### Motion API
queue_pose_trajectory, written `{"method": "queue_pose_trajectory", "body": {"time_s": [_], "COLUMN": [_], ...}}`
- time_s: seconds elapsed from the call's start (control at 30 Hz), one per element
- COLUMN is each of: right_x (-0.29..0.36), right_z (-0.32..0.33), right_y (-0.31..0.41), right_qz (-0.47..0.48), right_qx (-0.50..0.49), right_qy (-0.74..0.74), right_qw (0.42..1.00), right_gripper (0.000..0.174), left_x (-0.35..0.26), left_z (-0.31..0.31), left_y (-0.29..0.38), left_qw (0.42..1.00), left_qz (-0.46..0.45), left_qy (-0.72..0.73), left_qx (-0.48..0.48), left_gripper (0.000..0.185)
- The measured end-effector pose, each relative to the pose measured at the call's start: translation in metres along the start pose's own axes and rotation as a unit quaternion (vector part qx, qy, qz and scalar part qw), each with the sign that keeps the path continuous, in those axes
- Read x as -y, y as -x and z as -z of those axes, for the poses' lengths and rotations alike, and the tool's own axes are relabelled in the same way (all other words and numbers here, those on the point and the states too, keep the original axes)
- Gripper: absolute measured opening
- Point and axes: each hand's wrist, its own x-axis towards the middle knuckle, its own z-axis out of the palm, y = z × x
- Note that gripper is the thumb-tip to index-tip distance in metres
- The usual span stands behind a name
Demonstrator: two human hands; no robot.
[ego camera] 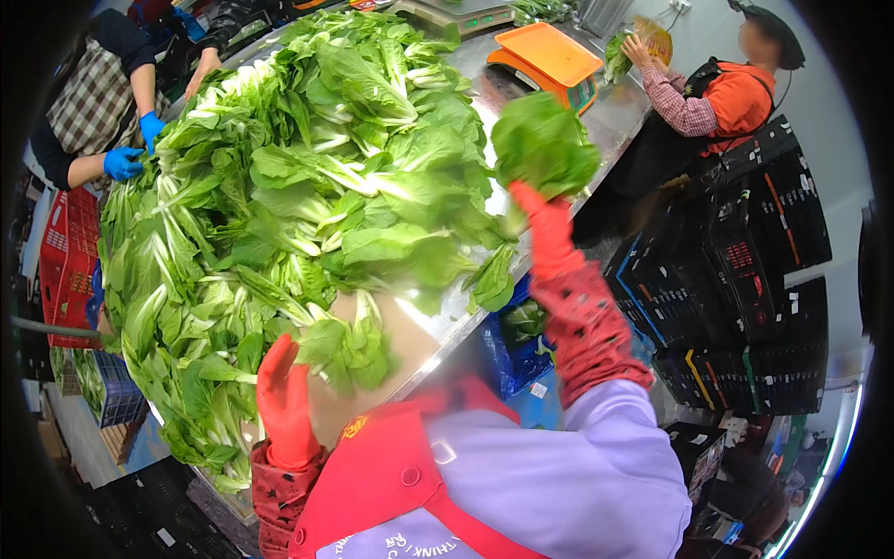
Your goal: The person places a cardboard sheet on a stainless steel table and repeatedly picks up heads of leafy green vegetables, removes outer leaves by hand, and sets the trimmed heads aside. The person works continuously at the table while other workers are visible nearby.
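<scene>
My right hand (550, 227), in a red rubber glove, grips a bunch of leafy greens (545, 143) above the right edge of the metal table (450, 325). The bunch is blurred, and its leaves hide some of my fingers. At the near edge of the pile, my left hand (288, 405) is raised in the same kind of glove, fingers apart and holding nothing. A large heap of leafy greens (335, 168) with white stems covers much of the table. One small head (360, 342) lies just beyond my left hand, and a loose bunch (493, 278) hangs at the table's right edge.
An orange scale (552, 56) stands at the far end, near another scale (457, 17). A co-worker (733, 105) there holds greens and a bag. Across the heap, blue-gloved hands (124, 164) touch the greens. Black crates (740, 251) stand right, red crates (70, 262) left; a blue plastic bag (499, 356) hangs below the edge.
</scene>
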Motion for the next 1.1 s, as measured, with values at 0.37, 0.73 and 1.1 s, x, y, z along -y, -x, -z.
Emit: {"method": "queue_pose_trajectory", "body": {"time_s": [0.37,0.73,1.1], "right_x": [-0.082,-0.031,0.025], "right_z": [0.197,0.226,-0.088], "right_y": [-0.206,-0.207,0.002], "right_qz": [-0.109,0.114,0.346], "right_qx": [0.147,-0.034,0.226], "right_qy": [0.543,0.768,0.425], "right_qw": [0.820,0.630,0.805], "right_gripper": [0.089,0.075,0.039], "left_x": [0.043,0.051,0.059], "left_z": [0.015,0.175,0.270], "left_y": [0.055,0.085,0.041], "left_qw": [0.988,0.815,0.821], "left_qz": [0.091,-0.045,0.116], "left_qy": [0.015,-0.264,-0.446], "left_qx": [-0.126,-0.513,-0.336], "left_gripper": [0.034,0.051,0.113]}}
